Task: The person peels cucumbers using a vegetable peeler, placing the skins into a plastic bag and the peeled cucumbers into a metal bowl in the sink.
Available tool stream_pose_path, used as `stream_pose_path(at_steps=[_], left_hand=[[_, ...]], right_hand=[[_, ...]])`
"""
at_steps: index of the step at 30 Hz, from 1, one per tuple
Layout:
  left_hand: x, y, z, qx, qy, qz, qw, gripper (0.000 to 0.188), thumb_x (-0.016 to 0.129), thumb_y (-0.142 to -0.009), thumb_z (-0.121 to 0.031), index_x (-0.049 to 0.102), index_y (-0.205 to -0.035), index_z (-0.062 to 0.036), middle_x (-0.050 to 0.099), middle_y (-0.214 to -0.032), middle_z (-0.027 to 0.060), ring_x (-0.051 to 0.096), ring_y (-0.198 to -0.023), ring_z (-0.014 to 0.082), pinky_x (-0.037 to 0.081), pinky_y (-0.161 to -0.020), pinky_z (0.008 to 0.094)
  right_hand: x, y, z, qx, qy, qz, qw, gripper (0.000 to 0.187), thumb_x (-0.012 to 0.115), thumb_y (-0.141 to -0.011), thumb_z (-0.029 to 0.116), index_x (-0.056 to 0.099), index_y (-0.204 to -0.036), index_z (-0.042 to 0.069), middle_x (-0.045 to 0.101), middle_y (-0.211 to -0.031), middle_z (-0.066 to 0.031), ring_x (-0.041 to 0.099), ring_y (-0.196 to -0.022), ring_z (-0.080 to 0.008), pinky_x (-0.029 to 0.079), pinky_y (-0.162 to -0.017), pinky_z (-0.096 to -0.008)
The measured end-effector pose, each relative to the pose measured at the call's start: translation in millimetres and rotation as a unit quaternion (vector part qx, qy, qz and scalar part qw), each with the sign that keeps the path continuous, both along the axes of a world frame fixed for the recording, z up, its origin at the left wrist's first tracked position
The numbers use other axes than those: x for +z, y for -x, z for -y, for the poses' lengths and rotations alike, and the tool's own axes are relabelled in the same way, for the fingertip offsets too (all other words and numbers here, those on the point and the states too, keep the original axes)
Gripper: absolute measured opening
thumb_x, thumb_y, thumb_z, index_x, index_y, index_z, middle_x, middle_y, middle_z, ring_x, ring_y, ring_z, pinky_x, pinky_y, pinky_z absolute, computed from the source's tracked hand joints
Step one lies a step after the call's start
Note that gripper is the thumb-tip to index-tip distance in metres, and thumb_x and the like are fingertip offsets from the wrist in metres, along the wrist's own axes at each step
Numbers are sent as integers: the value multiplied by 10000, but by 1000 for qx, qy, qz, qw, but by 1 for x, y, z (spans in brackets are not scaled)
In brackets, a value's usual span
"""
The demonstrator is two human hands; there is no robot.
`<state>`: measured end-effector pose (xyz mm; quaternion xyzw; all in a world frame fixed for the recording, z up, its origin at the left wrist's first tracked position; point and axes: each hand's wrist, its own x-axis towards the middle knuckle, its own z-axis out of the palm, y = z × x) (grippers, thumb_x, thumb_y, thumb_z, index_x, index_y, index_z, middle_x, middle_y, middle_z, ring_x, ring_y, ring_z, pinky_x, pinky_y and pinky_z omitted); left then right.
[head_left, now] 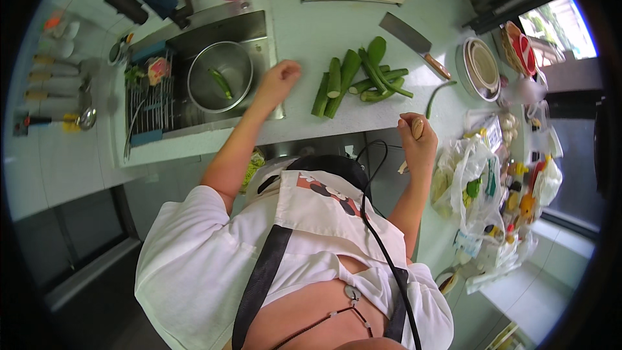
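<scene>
The wearer's two hands at a kitchen counter (308, 32), seen from above. The left hand (283, 76) is half closed, its fingers loosely bent inward, just beyond the sink's right edge; whether anything is pinched within the curl, or whether the hand touches the counter, cannot be told. The right hand (418, 139) is clenched around a pale, wooden-looking handle (417, 129), its end protruding above the curled fingers (the tool's other parts are too hidden to identify). Between the two hands, and farther from the body, lie the green vegetable pieces (348, 72), long and overlapping, some with pale cut ends. Just beyond the right hand is a thin, curved green stalk (433, 98); farther off in the same direction rests a cleaver (407, 34), its wooden handle angled toward that hand's side. To the left of the left hand, a metal bowl (238, 65) stands in the sink (256, 29) and contains one slender green vegetable (220, 83). To the right of the right hand sits a translucent plastic bag (463, 175).
</scene>
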<state>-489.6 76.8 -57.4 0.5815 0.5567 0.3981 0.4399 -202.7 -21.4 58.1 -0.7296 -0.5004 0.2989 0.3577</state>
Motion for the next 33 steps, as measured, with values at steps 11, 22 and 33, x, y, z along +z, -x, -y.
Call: stream_pose_path(at_steps=[11,22,33], left_hand=[[-16,-108,-11,-58,24,-314,947,481,632,-721,-318,391,-1002,-10,432,-1018,168,524,-870,339,453,-715,407],[45,-121,-3,-128,325,466,813,276,462,-830,-111,449,-1080,6,556,-970,165,566,-902,267,485,-806,357],[111,-329,82,-407,446,484,634,335,491,-847,-156,429,-1146,-21,534,-1024,106,544,-923,203,455,-796,320]], right_hand=[[-8,-50,63,-129,-56,18,990,93,597,-769,78,597,-849,32,537,-667,18,430,-544,-42,346,-484,-195],[24,-128,109,-266,-153,-110,946,127,566,-826,128,563,-915,37,521,-713,9,448,-595,-52,364,-533,-179],[27,-235,180,-409,-295,-153,850,285,562,-836,338,509,-816,60,560,-767,-56,438,-544,-49,320,-441,-173]])
